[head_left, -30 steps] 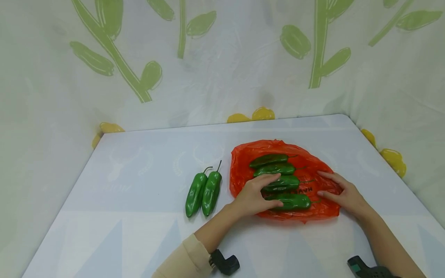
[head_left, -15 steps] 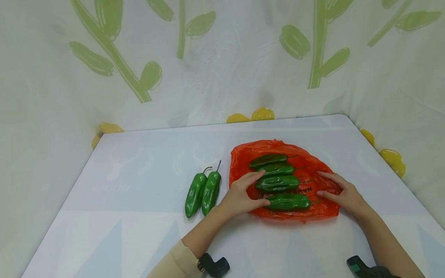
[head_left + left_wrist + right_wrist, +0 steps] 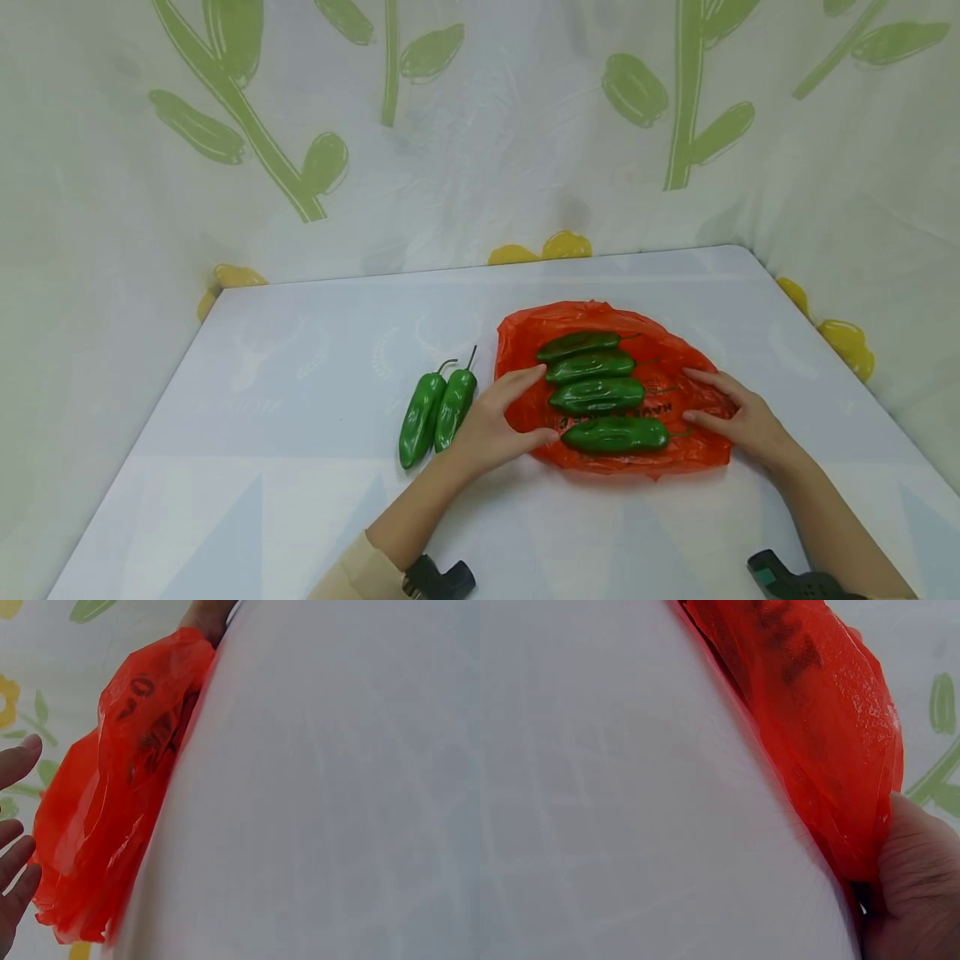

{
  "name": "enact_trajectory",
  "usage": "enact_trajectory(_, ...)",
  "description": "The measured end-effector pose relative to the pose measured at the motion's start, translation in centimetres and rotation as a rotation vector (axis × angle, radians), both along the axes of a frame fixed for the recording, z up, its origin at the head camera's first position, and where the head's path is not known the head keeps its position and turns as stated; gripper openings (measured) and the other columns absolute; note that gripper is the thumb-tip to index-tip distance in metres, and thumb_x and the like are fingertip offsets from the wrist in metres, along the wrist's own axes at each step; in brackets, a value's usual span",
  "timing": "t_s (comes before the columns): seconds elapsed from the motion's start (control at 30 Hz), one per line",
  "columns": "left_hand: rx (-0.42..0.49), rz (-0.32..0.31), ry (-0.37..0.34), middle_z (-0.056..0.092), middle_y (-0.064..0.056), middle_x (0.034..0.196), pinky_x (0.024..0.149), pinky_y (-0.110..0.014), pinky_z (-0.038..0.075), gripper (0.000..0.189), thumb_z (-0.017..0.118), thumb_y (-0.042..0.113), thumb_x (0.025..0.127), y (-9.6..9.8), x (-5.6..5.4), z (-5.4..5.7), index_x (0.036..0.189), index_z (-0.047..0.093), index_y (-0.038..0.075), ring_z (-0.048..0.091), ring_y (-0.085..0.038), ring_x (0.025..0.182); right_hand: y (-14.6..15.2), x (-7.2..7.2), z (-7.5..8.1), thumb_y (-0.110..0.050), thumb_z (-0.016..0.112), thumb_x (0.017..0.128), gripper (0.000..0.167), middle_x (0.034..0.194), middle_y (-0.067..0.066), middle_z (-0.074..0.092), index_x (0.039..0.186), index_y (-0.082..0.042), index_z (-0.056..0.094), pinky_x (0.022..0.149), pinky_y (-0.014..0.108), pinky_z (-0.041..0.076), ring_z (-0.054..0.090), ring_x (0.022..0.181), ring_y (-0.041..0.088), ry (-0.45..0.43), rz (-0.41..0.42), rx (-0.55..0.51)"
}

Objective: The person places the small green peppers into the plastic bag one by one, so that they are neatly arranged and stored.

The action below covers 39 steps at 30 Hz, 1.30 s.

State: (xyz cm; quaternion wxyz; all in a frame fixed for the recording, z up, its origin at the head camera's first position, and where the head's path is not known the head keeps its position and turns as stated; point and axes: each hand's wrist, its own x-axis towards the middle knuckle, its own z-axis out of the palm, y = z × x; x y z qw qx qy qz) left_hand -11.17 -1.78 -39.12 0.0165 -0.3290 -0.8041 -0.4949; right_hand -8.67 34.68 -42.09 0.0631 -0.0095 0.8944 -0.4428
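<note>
A red plastic bag (image 3: 525,327) lies spread on the table, dark lettering partly showing. On it several green chili peppers (image 3: 596,396) lie in a row, stems toward the right. My left hand (image 3: 487,429) is over the bag's left side, thumb and fingers spread, with nothing held; its thumb tip is close to the nearest pepper. My right hand (image 3: 750,425) holds the bag's right edge, thumb and fingers over the rim. In the right wrist view the thumb (image 3: 919,855) lies against the red plastic; the other fingers are mostly hidden there.
Two more green chili peppers (image 3: 435,408) lie side by side left of the bag, partly behind my left hand. The white table (image 3: 300,400) ends at a pale curtain (image 3: 510,142) with printed green leaves.
My left hand has drawn back leftward from above the peppers to the bag's left side, its fingers apart. The right hand, the bag and the peppers stay almost the same.
</note>
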Motion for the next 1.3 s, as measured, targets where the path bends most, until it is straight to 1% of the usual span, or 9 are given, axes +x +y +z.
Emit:
enact_trajectory(0.17, 0.03, 0.009, 0.078, 0.054, -0.015, 0.133, 0.092, -0.04, 0.05, 0.071, 0.08, 0.015, 0.074, -0.8, 0.0, -0.3, 0.136, 0.049, 0.002, 0.05, -0.026, 0.125, -0.1, 0.0, 0.0, -0.03, 0.066, 0.089, 0.065, 0.145, 0.022, 0.033, 0.145, -0.015, 0.037, 0.098, 0.067, 0.031, 0.027, 0.13, 0.043, -0.012, -0.007, -0.016)
enact_trajectory(0.3, 0.027, 0.033, 0.07, 0.055, -0.015, 0.133, 0.089, -0.04, 0.052, 0.073, 0.081, 0.017, 0.073, -1.5, 0.3, -0.3, 0.137, 0.048, 0.004, 0.05, -0.026, 0.124, -0.1, 0.1, -0.1, -0.031, 0.067, 0.088, 0.066, 0.145, 0.024, 0.032, 0.145, -0.014, 0.037, 0.098, 0.07, 0.028, 0.025, 0.132, 0.045, -0.016, -0.009, -0.028)
enact_trajectory(0.4, 0.035, 0.047, 0.063, 0.054, -0.015, 0.133, 0.087, -0.042, 0.052, 0.074, 0.081, 0.017, 0.073, -2.2, 0.4, -0.3, 0.138, 0.048, 0.006, 0.05, -0.026, 0.124, -0.1, 0.1, -0.1, -0.03, 0.067, 0.088, 0.066, 0.145, 0.023, 0.033, 0.145, -0.014, 0.037, 0.098, 0.069, 0.03, 0.026, 0.131, 0.045, -0.013, -0.006, -0.02)
enact_trajectory(0.6, 0.055, 0.076, 0.117, 0.055, -0.016, 0.133, 0.091, -0.044, 0.05, 0.074, 0.083, 0.015, 0.071, -3.7, 0.3, -0.3, 0.135, 0.049, 0.0, 0.05, -0.025, 0.125, 0.0, 0.1, 0.0, -0.027, 0.066, 0.089, 0.066, 0.145, 0.023, 0.033, 0.145, -0.013, 0.036, 0.097, 0.068, 0.031, 0.027, 0.131, 0.044, -0.004, 0.005, -0.018)
enact_trajectory(0.7, 0.056, 0.096, 0.132, 0.055, -0.015, 0.134, 0.092, -0.043, 0.049, 0.075, 0.083, 0.015, 0.071, -4.4, 0.3, -0.3, 0.136, 0.049, 0.002, 0.05, -0.025, 0.125, 0.0, 0.1, 0.0, -0.027, 0.066, 0.089, 0.065, 0.145, 0.022, 0.033, 0.145, -0.014, 0.036, 0.097, 0.068, 0.031, 0.027, 0.13, 0.043, -0.001, 0.004, -0.017)
enact_trajectory(0.83, 0.043, 0.145, 0.123, 0.055, -0.013, 0.134, 0.091, -0.044, 0.05, 0.075, 0.083, 0.015, 0.07, -5.2, 0.4, -0.3, 0.137, 0.049, 0.006, 0.051, -0.026, 0.123, 0.0, 0.1, 0.1, -0.027, 0.066, 0.089, 0.065, 0.145, 0.022, 0.033, 0.145, -0.014, 0.037, 0.097, 0.069, 0.031, 0.027, 0.131, 0.043, -0.001, 0.002, -0.016)
enact_trajectory(0.97, 0.037, 0.194, 0.086, 0.054, -0.012, 0.135, 0.092, -0.045, 0.05, 0.076, 0.083, 0.015, 0.07, -6.1, 0.6, -0.4, 0.138, 0.049, 0.009, 0.05, -0.027, 0.123, 0.0, 0.0, 0.1, -0.028, 0.066, 0.088, 0.065, 0.145, 0.022, 0.033, 0.145, -0.014, 0.037, 0.097, 0.069, 0.031, 0.027, 0.131, 0.044, -0.001, -0.001, -0.006)
enact_trajectory(1.13, 0.072, 0.218, 0.036, 0.053, -0.011, 0.134, 0.088, -0.046, 0.051, 0.077, 0.083, 0.011, 0.071, -7.2, 0.5, -0.5, 0.139, 0.048, 0.011, 0.052, -0.032, 0.119, 0.0, 0.0, 0.1, -0.028, 0.066, 0.088, 0.066, 0.146, 0.022, 0.032, 0.145, -0.014, 0.036, 0.097, 0.068, 0.031, 0.027, 0.131, 0.043, -0.004, 0.001, -0.011)
enact_trajectory(1.3, 0.064, 0.247, 0.063, 0.053, -0.01, 0.134, 0.093, -0.048, 0.048, 0.076, 0.083, 0.011, 0.071, -8.3, 0.4, -0.5, 0.138, 0.048, 0.009, 0.051, -0.031, 0.122, 0.0, 0.0, 0.0, -0.028, 0.066, 0.089, 0.066, 0.145, 0.022, 0.033, 0.145, -0.014, 0.036, 0.097, 0.067, 0.033, 0.028, 0.13, 0.043, 0.0, 0.001, -0.004)
